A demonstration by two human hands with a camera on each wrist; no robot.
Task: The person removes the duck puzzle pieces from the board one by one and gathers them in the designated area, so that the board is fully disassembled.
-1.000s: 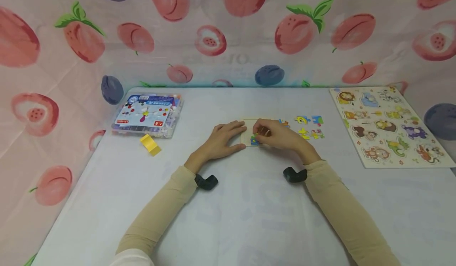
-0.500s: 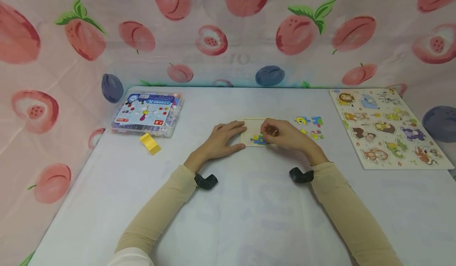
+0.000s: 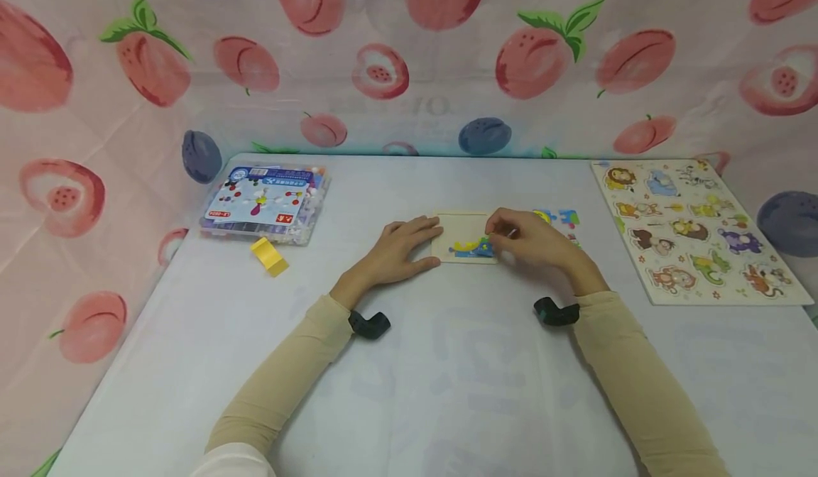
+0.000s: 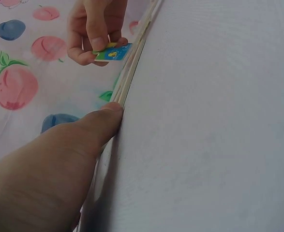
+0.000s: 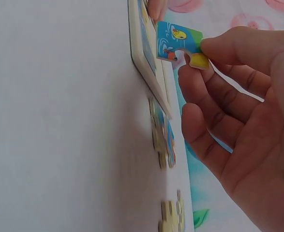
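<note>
A small wooden puzzle tray lies on the table between my hands. Pale bare wood shows in its upper part, and coloured pieces lie along its lower part. My left hand rests at the tray's left edge with fingers extended; in the left wrist view its thumb touches the rim. Between thumb and fingertips my right hand pinches a jigsaw piece, blue with a yellow duck and a green and yellow end. That piece is tilted over the tray's lower right corner. My right fingers partly hide the tray's right side.
Several loose jigsaw pieces lie right of the tray, partly behind my right hand. A clear plastic box with a printed label stands at the left, a yellow block-like object before it. At the right lies an animal puzzle board.
My right hand has moved rightward along the tray's lower edge, uncovering more blue and yellow pieces there. It now covers more of the loose pieces. My left hand has stayed in place.
</note>
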